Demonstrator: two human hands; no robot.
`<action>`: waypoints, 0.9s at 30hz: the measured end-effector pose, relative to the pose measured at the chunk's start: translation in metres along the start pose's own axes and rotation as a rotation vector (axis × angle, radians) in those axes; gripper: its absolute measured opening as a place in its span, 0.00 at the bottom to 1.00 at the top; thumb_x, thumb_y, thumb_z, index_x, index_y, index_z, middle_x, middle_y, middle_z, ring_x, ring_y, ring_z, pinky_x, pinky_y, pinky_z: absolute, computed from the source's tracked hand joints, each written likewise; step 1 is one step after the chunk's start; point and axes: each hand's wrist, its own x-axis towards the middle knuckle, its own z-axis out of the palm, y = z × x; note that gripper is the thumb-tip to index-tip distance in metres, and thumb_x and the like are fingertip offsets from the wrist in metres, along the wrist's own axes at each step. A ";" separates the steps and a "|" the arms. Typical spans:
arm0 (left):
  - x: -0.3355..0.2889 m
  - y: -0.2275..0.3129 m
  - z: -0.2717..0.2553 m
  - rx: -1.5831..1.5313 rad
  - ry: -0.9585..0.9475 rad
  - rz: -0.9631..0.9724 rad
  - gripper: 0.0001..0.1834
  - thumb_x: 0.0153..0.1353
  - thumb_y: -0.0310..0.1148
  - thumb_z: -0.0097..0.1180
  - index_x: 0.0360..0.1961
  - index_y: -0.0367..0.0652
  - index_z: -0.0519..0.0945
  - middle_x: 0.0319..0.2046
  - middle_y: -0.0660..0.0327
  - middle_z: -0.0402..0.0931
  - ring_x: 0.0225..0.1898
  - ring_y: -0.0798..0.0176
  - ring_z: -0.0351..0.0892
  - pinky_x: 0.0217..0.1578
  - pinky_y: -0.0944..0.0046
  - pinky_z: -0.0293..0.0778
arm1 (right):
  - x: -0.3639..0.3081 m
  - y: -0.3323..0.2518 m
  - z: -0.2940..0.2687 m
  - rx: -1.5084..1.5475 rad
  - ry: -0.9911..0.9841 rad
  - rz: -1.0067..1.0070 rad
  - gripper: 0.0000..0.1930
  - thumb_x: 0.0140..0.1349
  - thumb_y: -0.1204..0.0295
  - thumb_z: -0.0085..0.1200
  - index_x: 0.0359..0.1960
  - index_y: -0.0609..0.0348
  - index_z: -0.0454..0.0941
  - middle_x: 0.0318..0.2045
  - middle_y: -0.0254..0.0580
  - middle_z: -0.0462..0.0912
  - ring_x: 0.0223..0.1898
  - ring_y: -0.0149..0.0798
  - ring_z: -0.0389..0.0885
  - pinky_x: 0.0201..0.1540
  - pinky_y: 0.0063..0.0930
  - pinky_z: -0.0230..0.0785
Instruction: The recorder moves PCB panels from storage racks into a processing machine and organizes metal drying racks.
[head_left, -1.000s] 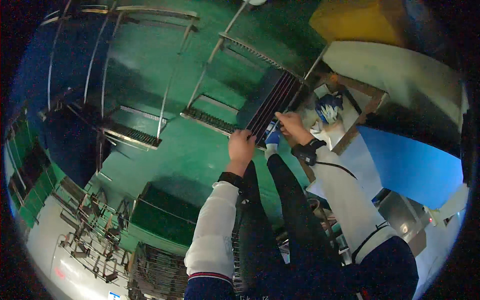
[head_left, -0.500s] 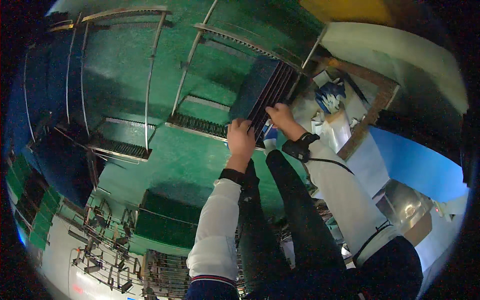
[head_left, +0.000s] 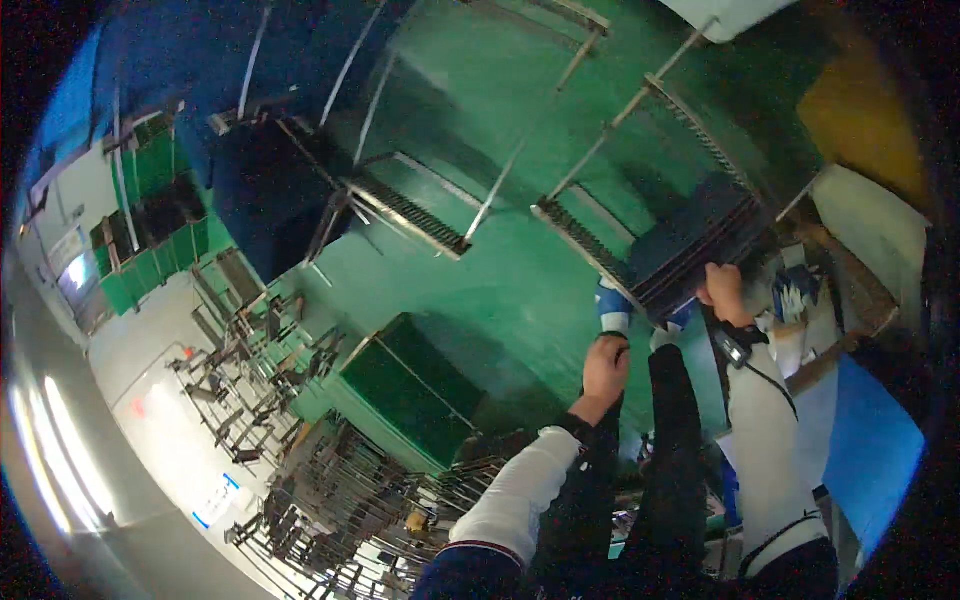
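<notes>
A slotted metal rack (head_left: 590, 246) stands on the green floor in front of me, with several dark flat panels (head_left: 680, 250) side by side in its right part. My right hand (head_left: 722, 290) is at the near edge of these panels, its fingers curled inward; what they grip, if anything, is hidden. My left hand (head_left: 605, 368) has come away from the rack and hangs over my leg, fingers curled with nothing visible in them. A wristband with a small device sits on my right wrist.
Another slotted rack (head_left: 410, 215) stands to the left, near a dark blue panel stack (head_left: 265, 200). A green box-like block (head_left: 410, 390) and many metal frames (head_left: 330, 480) lie lower left. On the right are a rusty-edged bin (head_left: 860, 270) with gloves and a blue board (head_left: 875, 420).
My left hand has left the panel edge and drawn back toward me. The right hand remains by the panels. My view has turned left, so the rack appears farther right.
</notes>
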 end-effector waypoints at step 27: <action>-0.120 0.240 -0.243 -0.807 -0.788 0.029 0.33 0.54 0.37 0.66 0.57 0.34 0.68 0.50 0.57 0.75 0.50 0.62 0.73 0.54 0.62 0.67 | -0.588 -0.111 -0.152 -0.033 -0.013 -0.462 0.13 0.56 0.63 0.54 0.24 0.61 0.77 0.21 0.38 0.77 0.22 0.34 0.75 0.25 0.29 0.67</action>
